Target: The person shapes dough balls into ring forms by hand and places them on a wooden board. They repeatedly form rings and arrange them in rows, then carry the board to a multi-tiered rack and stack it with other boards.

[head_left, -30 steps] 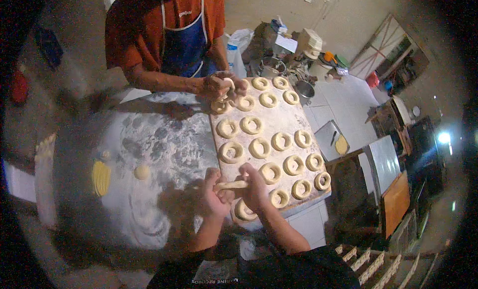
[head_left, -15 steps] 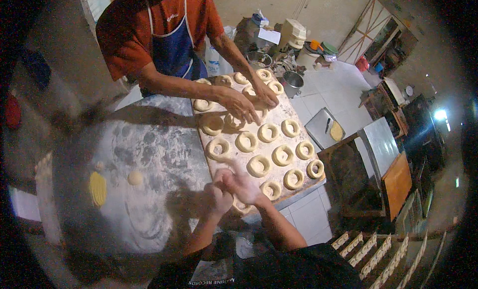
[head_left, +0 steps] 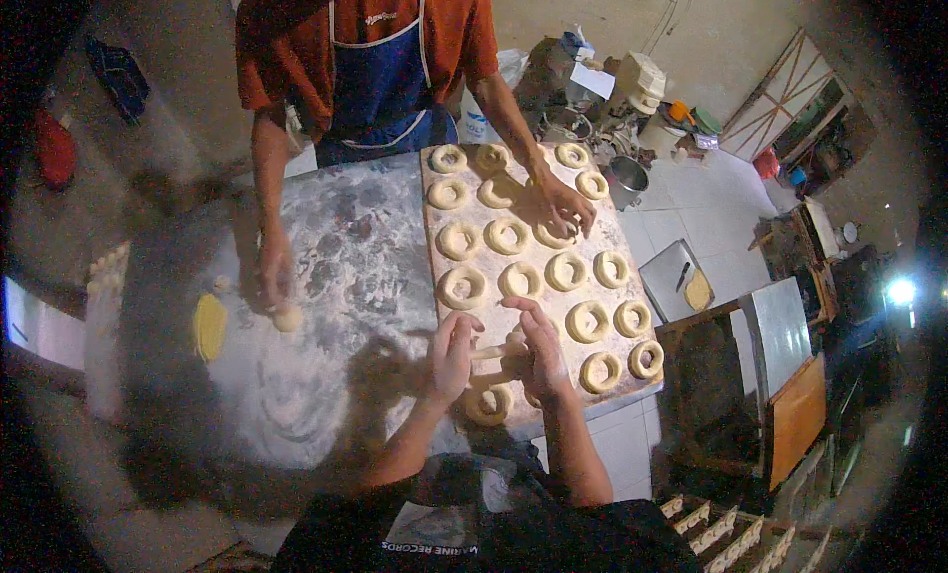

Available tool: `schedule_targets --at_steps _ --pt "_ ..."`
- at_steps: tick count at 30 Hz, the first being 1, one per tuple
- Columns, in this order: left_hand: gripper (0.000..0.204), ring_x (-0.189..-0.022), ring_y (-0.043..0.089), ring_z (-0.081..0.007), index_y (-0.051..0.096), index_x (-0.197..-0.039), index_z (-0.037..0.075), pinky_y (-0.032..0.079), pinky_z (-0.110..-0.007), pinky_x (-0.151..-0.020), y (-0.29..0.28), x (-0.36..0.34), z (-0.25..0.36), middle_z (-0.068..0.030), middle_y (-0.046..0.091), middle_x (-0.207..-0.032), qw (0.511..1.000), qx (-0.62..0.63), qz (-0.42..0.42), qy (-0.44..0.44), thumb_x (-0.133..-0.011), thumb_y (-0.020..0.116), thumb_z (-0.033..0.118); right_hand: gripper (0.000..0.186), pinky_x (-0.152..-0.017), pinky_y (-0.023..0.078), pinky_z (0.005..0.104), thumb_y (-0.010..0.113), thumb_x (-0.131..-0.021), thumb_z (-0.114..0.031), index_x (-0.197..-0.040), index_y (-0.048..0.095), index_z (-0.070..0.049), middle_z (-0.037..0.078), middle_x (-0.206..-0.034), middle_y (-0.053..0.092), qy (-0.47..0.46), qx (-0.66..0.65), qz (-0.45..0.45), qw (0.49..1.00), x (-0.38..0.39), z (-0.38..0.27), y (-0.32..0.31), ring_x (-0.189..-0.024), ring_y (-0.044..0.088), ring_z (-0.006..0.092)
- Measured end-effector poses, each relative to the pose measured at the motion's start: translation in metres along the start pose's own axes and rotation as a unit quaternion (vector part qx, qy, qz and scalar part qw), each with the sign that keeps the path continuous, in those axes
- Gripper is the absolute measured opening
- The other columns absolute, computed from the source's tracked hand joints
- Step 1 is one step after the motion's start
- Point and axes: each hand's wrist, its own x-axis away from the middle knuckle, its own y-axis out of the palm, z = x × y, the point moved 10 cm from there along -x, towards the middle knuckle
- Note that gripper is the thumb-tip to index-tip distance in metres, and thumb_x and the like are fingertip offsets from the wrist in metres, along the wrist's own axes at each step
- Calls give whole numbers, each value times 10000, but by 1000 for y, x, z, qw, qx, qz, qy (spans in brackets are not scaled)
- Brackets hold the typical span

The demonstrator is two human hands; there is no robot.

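Our left hand (head_left: 454, 356) is loosely curled, with the left end of a dough strip (head_left: 489, 354) against it; our right hand (head_left: 541, 356) curls around the other end. The gap between the two hands is narrow and the strip bridges it, over the near left part of the board (head_left: 600, 235). We cannot tell how hard the fingers press.

On the floury table (head_left: 306, 375) we see a yellow lump (head_left: 209, 326) at far left, then a dough ball (head_left: 287, 319), with a co-worker's right hand (head_left: 275, 272) at it. The board carries rows of dough rings (head_left: 461, 287); the co-worker's left hand (head_left: 567, 209) is over one of them. Beyond, on the tiled floor, are a pot (head_left: 627, 176) and a metal tray (head_left: 660, 275), then a brown panel (head_left: 796, 420); a rack (head_left: 726, 533) fills the lower right, and a lamp (head_left: 900, 292) glares at far right.

Half a second ago our hands were pressed together; now they have parted and the strip shows. The co-worker's right hand has moved from the board to the ball.
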Motion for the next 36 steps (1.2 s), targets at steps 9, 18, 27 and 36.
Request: schedule_targets --at_steps 9,18,27,36 --pt "524 -1161 483 -556 384 -1387 82 421 -567 -942 -27 -28 -50 -361 522 -1246 932 -357 56 31 -962 532 350 735 -826 458 521 631 -890 -394 -1438 323 -13 187 -927 650 -157 553 187 796 -24 -23 -37 -935 605 400" --pt "567 -1134 544 -471 455 -1361 100 462 -518 -943 -14 -11 -21 -309 542 -1233 869 -483 -49 -99 -857 673 241 532 -734 435 533 632 -864 -396 -1284 532 -85 160 -954 611 -184 777 150 583 -44 19 -3 -929 596 342" --pt "447 -851 663 -261 539 -1296 97 522 -379 -727 -66 24 -41 -150 651 -1021 921 -348 156 -85 -877 667 182 325 -697 477 295 659 -910 -168 -1191 573 -31 56 -809 552 -190 504 142 830 12 -68 -115 -748 544 160" --pt "303 -837 667 -296 600 -1190 67 516 -395 -752 -55 99 -34 -170 680 -944 850 -496 106 -144 -901 637 150 219 -731 495 326 539 -988 -212 -1060 605 -17 120 -903 652 -158 512 336 775 84 -126 -330 -786 610 194"
